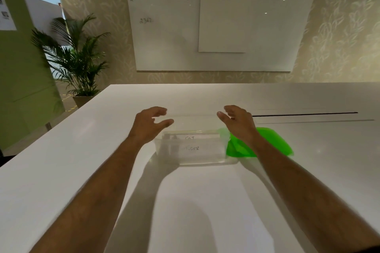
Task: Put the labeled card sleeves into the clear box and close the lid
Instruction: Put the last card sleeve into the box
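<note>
A clear plastic box [222, 159] stands on the white table [61, 170] in the middle. Inside it stand card sleeves [192, 148] with handwritten labels; one reads "CAT", the one in front "TIGER". A bright green lid [275, 141] lies flat on the table, touching the box's right side. My left hand [149, 124] hovers over the box's left end, fingers apart and curled, holding nothing. My right hand [238, 121] hovers over the right end, also with fingers apart and empty, partly covering the lid.
A dark slot [304, 114] runs along the table to the right, behind the lid. A whiteboard [164, 33] hangs on the far wall. A potted palm [76, 57] stands on the floor past the table's left corner.
</note>
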Available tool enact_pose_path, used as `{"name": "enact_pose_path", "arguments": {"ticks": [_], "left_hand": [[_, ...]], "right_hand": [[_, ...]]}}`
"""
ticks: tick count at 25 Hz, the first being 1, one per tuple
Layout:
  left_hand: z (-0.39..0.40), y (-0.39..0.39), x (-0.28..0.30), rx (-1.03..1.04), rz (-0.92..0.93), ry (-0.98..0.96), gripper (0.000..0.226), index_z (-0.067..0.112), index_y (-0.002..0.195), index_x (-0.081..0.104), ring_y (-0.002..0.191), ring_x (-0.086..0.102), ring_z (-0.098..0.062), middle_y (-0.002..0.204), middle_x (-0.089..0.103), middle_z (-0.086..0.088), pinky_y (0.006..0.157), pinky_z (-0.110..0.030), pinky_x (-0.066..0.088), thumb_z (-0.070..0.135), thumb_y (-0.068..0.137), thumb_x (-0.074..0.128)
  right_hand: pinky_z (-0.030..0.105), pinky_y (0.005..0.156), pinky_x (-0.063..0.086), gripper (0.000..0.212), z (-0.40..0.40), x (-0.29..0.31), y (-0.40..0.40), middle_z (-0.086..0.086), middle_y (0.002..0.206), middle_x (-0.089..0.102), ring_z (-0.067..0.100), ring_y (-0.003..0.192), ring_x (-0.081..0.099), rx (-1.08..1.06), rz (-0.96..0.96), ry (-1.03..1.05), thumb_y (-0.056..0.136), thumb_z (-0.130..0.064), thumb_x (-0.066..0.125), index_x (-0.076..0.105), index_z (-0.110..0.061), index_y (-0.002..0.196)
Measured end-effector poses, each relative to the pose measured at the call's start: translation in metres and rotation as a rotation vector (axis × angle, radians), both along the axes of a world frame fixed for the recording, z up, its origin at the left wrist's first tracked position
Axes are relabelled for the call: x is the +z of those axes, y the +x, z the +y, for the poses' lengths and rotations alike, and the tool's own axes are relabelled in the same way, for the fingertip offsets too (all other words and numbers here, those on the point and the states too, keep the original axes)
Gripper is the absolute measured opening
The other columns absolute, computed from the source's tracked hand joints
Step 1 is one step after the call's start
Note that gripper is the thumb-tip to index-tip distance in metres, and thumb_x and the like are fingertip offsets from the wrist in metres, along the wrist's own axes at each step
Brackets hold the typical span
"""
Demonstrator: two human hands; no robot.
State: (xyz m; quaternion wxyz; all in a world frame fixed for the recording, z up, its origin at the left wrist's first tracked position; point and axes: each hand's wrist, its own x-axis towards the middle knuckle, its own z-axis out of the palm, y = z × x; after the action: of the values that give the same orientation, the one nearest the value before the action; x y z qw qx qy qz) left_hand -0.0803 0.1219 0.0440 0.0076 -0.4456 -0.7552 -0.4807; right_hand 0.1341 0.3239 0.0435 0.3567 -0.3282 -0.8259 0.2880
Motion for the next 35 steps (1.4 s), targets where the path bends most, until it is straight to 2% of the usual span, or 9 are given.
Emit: {"name": "enact_pose_path", "arguments": {"ticks": [3, 4, 6, 8, 11, 14, 17, 27, 35], "left_hand": [[-0.010, 0.005, -0.019, 0.071, -0.340, 0.132, 0.059, 0.016, 0.136, 0.053, 0.124, 0.052, -0.014, 0.135, 0.057, 0.004, 0.104, -0.035, 0.044, 0.043, 0.087, 0.070], [-0.012, 0.006, -0.027, 0.065, -0.461, 0.152, 0.062, 0.016, 0.141, 0.048, 0.130, 0.049, -0.017, 0.142, 0.052, 0.002, 0.108, -0.037, 0.041, 0.046, 0.089, 0.066], [-0.015, 0.010, -0.040, 0.024, -0.644, 0.181, 0.064, 0.017, 0.143, 0.045, 0.134, 0.046, -0.018, 0.147, 0.048, 0.000, 0.112, -0.039, 0.037, 0.052, 0.091, 0.059], [-0.015, 0.014, -0.048, -0.047, -0.753, 0.204, 0.053, 0.022, 0.132, 0.057, 0.121, 0.059, -0.009, 0.136, 0.060, 0.002, 0.103, -0.038, 0.045, 0.057, 0.091, 0.053], [-0.009, 0.021, -0.052, -0.106, -0.874, 0.253, 0.038, 0.027, 0.111, 0.066, 0.089, 0.071, -0.001, 0.102, 0.076, 0.013, 0.081, -0.032, 0.051, 0.056, 0.095, 0.048], [-0.002, 0.026, -0.058, -0.088, -0.931, 0.282, 0.039, 0.031, 0.112, 0.064, 0.105, 0.066, -0.011, 0.114, 0.071, 0.014, 0.097, -0.040, 0.047, 0.061, 0.094, 0.046], [0.002, 0.028, -0.062, -0.058, -0.945, 0.281, 0.064, 0.025, 0.138, 0.053, 0.125, 0.055, -0.023, 0.137, 0.058, 0.003, 0.111, -0.048, 0.039, 0.068, 0.091, 0.043], [-0.016, 0.044, -0.055, -0.002, -0.912, 0.310, 0.066, 0.033, 0.143, 0.046, 0.132, 0.046, -0.017, 0.129, 0.053, 0.018, 0.114, -0.045, 0.033, 0.072, 0.090, 0.038], [-0.056, 0.078, -0.060, 0.026, -0.984, 0.323, 0.068, 0.037, 0.141, 0.048, 0.130, 0.049, -0.021, 0.138, 0.054, 0.013, 0.113, -0.052, 0.035, 0.077, 0.086, 0.041]], "right_hand": [[0.030, 0.087, 0.038, 0.039, -0.004, -0.024, 0.008, 0.002, 0.102, 0.058, 0.020, 0.096, 0.053, -0.047, 0.067, -0.244, 0.088, -0.064, 0.051, 0.059, -0.026, 0.094], [0.032, 0.090, 0.038, 0.044, -0.007, -0.031, 0.009, 0.004, 0.104, 0.057, 0.021, 0.097, 0.052, -0.023, 0.089, -0.329, 0.089, -0.066, 0.046, 0.056, -0.024, 0.095], [0.042, 0.108, 0.039, 0.073, -0.013, -0.045, 0.007, 0.011, 0.126, 0.061, 0.029, 0.117, 0.056, 0.048, 0.195, -0.523, 0.088, -0.072, 0.041, 0.058, -0.008, 0.120], [0.047, 0.116, 0.031, 0.087, -0.021, -0.055, 0.003, 0.005, 0.145, 0.051, 0.023, 0.134, 0.046, 0.128, 0.305, -0.718, 0.081, -0.079, 0.041, 0.049, -0.016, 0.140], [0.047, 0.116, 0.033, 0.095, -0.029, -0.060, -0.004, 0.002, 0.143, 0.054, 0.021, 0.132, 0.049, 0.144, 0.370, -0.879, 0.071, -0.087, 0.045, 0.050, -0.023, 0.140], [0.047, 0.113, 0.036, 0.084, -0.033, -0.063, -0.010, 0.003, 0.138, 0.058, 0.022, 0.126, 0.055, 0.104, 0.421, -0.895, 0.077, -0.082, 0.044, 0.053, -0.024, 0.137], [0.049, 0.114, 0.034, 0.079, -0.032, -0.065, -0.013, 0.006, 0.145, 0.051, 0.025, 0.132, 0.049, 0.070, 0.454, -0.904, 0.083, -0.077, 0.043, 0.048, -0.023, 0.141], [0.048, 0.116, 0.031, 0.072, -0.049, -0.056, -0.001, 0.005, 0.149, 0.046, 0.026, 0.137, 0.043, 0.051, 0.526, -0.949, 0.090, -0.066, 0.044, 0.043, -0.021, 0.145], [0.051, 0.111, 0.039, 0.062, -0.087, -0.056, 0.033, 0.004, 0.140, 0.056, 0.026, 0.127, 0.054, 0.121, 0.594, -0.984, 0.093, -0.061, 0.046, 0.052, -0.021, 0.139]]}}
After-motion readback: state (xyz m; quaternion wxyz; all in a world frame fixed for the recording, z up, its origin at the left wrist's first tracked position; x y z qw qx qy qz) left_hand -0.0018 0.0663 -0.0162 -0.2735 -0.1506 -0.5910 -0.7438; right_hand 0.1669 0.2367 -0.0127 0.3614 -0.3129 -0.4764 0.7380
